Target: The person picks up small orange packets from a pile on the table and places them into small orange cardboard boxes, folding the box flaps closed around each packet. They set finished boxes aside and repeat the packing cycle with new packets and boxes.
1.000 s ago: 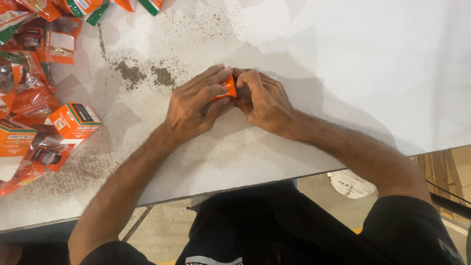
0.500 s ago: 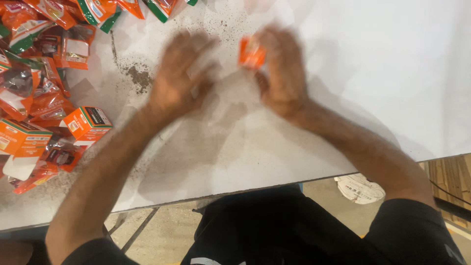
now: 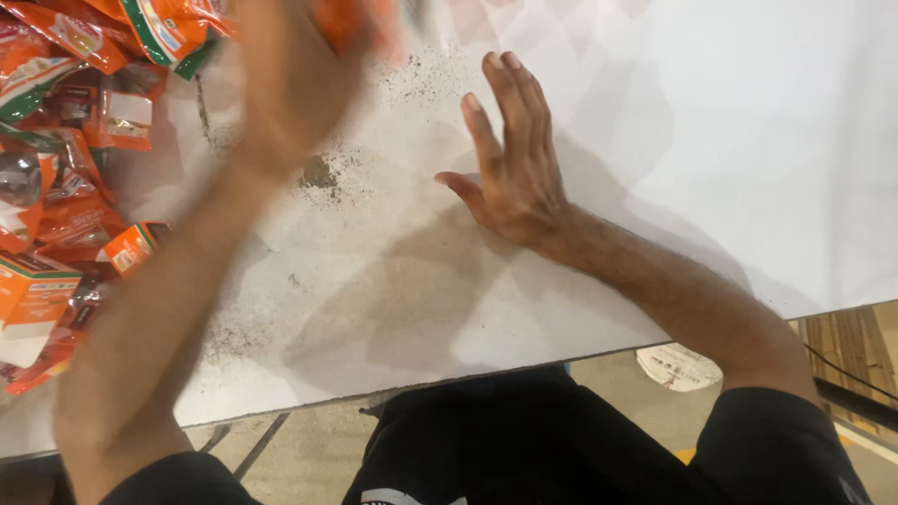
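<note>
Head view, packages: crinkled orange plastic sachets [image 3: 65, 140] lay heaped at the white table's [image 3: 730, 140] left edge.
Left hand [image 3: 290, 84]: blurred, raised, touching a small orange packet [image 3: 360, 21]; grip unclear.
Right hand [image 3: 510, 154]: flat, fingers spread, empty.

Glossy orange plastic sachets [image 3: 75, 140] left of matt white table [image 3: 711, 140], smooth, dusted with dark gritty powder [image 3: 318, 173].

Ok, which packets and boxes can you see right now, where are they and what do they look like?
Pile of pouches: table's left edge, flat, crinkly, orange with green and clear patches.
Small box: lower in that pile, rectangular, orange with green edge.
Bigger box: far left, orange and white.
Blurred orange packet: top, at the left hand.
</note>
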A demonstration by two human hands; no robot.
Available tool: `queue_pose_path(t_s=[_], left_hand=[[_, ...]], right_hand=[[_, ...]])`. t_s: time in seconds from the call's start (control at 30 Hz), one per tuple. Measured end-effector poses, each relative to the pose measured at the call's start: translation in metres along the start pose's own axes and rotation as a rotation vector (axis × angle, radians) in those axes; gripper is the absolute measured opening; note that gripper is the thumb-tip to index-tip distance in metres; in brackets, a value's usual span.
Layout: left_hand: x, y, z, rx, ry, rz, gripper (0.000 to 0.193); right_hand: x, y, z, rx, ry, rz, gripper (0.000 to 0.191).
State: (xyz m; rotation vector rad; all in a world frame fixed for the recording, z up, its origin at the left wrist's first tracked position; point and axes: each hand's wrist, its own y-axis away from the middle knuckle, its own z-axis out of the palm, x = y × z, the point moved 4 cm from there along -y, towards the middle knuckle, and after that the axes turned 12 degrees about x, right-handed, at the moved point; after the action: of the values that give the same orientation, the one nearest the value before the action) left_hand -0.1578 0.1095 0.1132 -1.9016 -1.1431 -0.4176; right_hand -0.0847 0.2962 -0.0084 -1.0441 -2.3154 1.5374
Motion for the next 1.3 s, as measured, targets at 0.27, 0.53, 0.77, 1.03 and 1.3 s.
queue_pose_path(t_s=[0.27,0.53,0.77,1.03,1.3], left_hand=[[-0.083,0.001,0.026,-0.258,-0.27,-0.035,0.003],[-0.156,-0.008,0.032,-0.471,-0.447,-0.076,0.01],[-0.107,-0.01,0.003,-0.387,-0.364,-0.156,0.016],[0.03,0.101,0.003,0.184,-0.044,0.394,0.042],[-0.001,0.135,0.028,0.099,-0.317,0.589,0.038]], right_hand=[[0.0,0.01,-0.002,-0.195,-0.611,0.487,0.078],[-0.004,0.008,-0.002,-0.363,-0.567,0.443,0.062],[0.001,0.011,-0.01,-0.32,-0.539,0.521,0.062],[-0.001,0.01,-0.011,-0.374,-0.522,0.683,0.059],[-0.01,0.001,-0.011,-0.284,-0.514,0.512,0.059]])
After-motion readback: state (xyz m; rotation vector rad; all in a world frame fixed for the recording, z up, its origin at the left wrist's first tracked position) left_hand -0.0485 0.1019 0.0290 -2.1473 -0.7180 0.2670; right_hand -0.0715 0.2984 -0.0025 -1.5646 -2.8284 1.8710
